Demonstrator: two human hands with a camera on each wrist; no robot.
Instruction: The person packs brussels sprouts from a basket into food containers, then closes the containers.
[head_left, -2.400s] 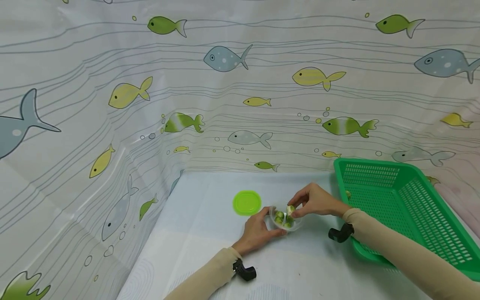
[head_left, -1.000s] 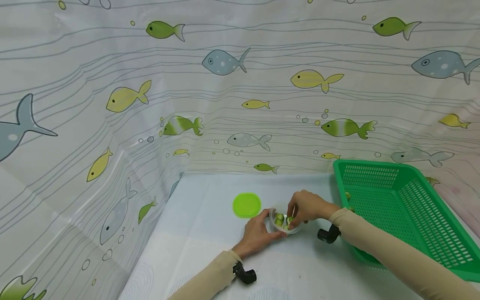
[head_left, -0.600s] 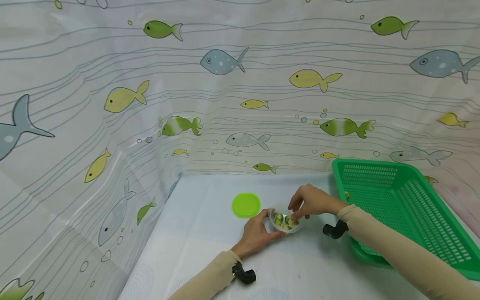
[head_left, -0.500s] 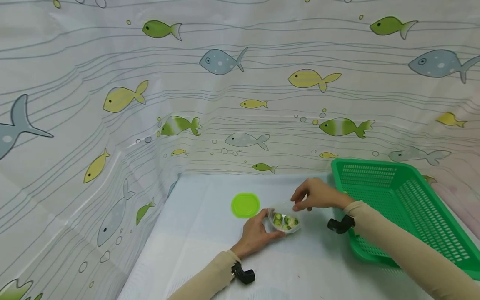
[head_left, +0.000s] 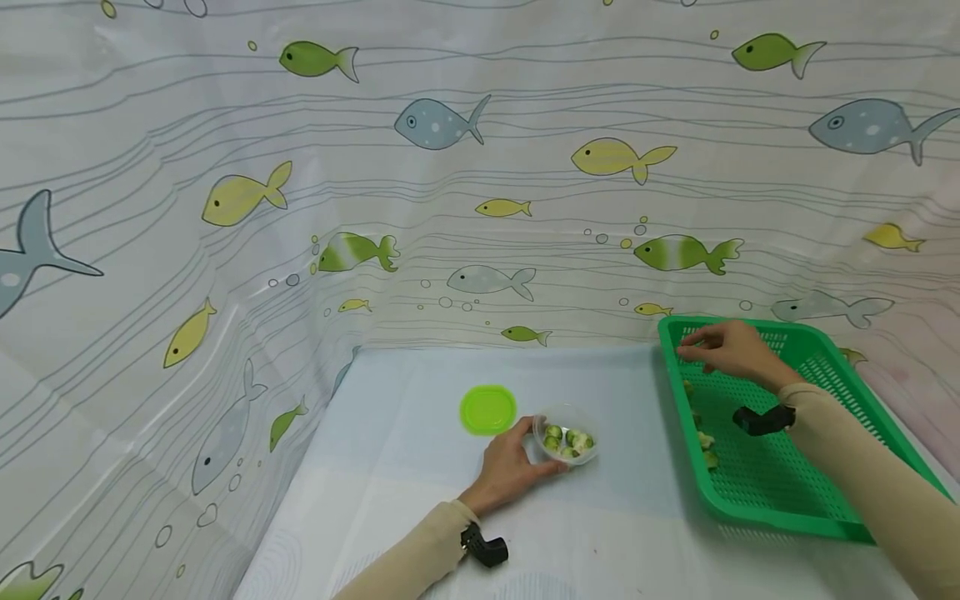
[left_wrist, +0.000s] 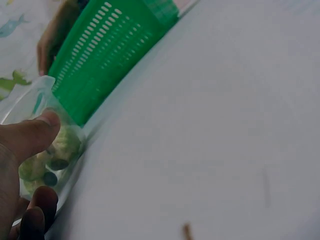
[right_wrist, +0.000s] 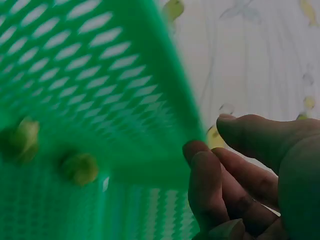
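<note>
In the head view, a small clear plastic container (head_left: 567, 412) stands on the white cloth with several Brussels sprouts (head_left: 553, 440) in it. My left hand (head_left: 506, 469) grips its left side, thumb and fingers around the wall, as the left wrist view also shows. Over the back left part of a green plastic basket (head_left: 783, 518), my right hand (head_left: 727, 348) hovers with loosely bent fingers and nothing between them. More Brussels sprouts (right_wrist: 80, 169) lie inside the basket along its left wall; the right wrist view shows two of them below the hand.
A lime-green lid (head_left: 488, 410) lies flat on the cloth, behind and left of the container. The basket takes up the right side of the work surface. A fish-patterned curtain (head_left: 450, 208) closes off the back and left.
My right hand placed a sprout in the container, let go of it, and moved right to above the basket. My left hand has stayed on the container.
</note>
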